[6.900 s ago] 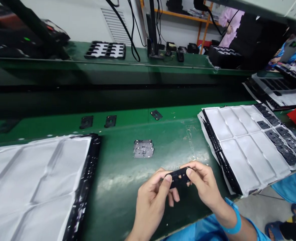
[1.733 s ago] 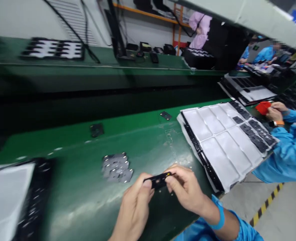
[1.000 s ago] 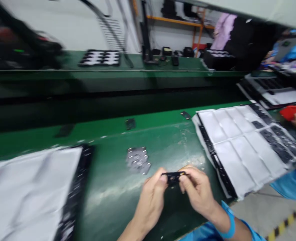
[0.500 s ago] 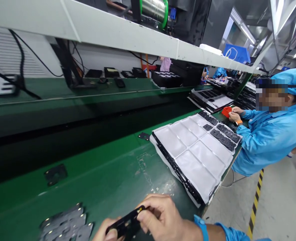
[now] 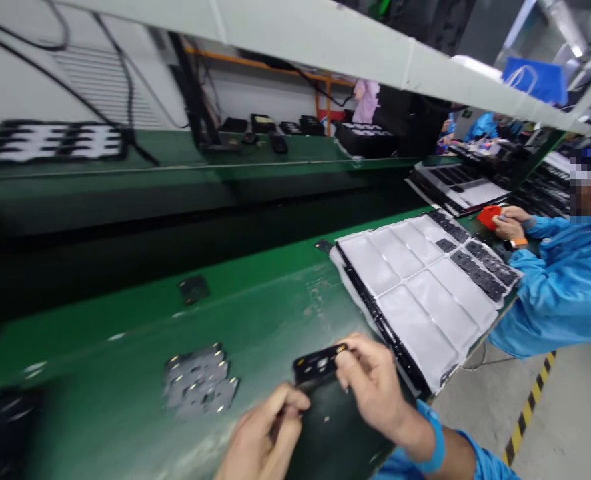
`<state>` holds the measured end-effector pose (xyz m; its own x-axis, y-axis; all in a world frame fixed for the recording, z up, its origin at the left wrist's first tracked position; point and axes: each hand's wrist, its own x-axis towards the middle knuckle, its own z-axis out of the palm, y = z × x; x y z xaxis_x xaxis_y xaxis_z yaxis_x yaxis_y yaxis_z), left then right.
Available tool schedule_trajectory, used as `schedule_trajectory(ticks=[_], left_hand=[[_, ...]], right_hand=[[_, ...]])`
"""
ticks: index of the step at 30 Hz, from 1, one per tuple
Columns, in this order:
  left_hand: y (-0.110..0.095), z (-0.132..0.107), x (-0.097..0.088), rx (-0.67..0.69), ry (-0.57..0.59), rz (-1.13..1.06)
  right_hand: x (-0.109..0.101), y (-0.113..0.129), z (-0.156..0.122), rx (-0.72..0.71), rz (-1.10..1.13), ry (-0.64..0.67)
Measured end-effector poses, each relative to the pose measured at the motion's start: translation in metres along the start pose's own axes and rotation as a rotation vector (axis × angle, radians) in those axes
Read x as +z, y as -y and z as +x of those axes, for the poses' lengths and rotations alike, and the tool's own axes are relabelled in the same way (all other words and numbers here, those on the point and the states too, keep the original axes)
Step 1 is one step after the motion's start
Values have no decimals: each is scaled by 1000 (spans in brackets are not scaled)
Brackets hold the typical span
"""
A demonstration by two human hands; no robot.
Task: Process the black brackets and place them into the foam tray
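Note:
My right hand point(image 5: 375, 383) pinches one end of a small black plate point(image 5: 318, 365) with holes and gold-coloured spots, held above the bench. Just below the plate's other end is my left hand point(image 5: 270, 427), its fingers pressed together; whatever they may hold is hidden. Left of my hands, several similar dark plates point(image 5: 200, 380) lie overlapping on the green bench top point(image 5: 260, 320). A single dark plate point(image 5: 194, 289) rests farther back. To the right of my hands lies a stack of white-lined trays point(image 5: 420, 293), with several dark plates along its far end.
A co-worker in a blue smock point(image 5: 570, 287) holds a red box point(image 5: 489, 217) on the right. Overhead runs a pale shelf beam point(image 5: 305, 40). At lower left is a blurred black object point(image 5: 10, 427). More trays point(image 5: 458, 187) stand at the back right.
My left hand has let go of the black plate and sits a little apart from it. My right hand still holds the plate. The view has turned left and down.

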<state>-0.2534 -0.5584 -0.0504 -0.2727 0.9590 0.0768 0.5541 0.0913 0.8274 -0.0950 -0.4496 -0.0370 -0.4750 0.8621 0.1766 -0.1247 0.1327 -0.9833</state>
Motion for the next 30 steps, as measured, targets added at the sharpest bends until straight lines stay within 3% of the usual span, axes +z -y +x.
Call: schedule_trajectory(ticks=[5,9,12,17,24,30], left_hand=[[-13,0,-13,-5,148,57],[-25,-1,-25,-18,10,-35],[-37,1,-26,-57,-89,-235],[-48,8,-17,-99,-118,-526],[-40,6,-11,-158,-155,-635],[-39,5,-8,-125,-154,-710]], right_hand=[[-9,5,1,50,-18,7],[-5,7,-1,53,-38,59],[1,9,-4,27,-64,109],[4,10,-9,-3,-120,162],[6,8,-11,-18,-138,217],[7,11,-8,22,-104,245]])
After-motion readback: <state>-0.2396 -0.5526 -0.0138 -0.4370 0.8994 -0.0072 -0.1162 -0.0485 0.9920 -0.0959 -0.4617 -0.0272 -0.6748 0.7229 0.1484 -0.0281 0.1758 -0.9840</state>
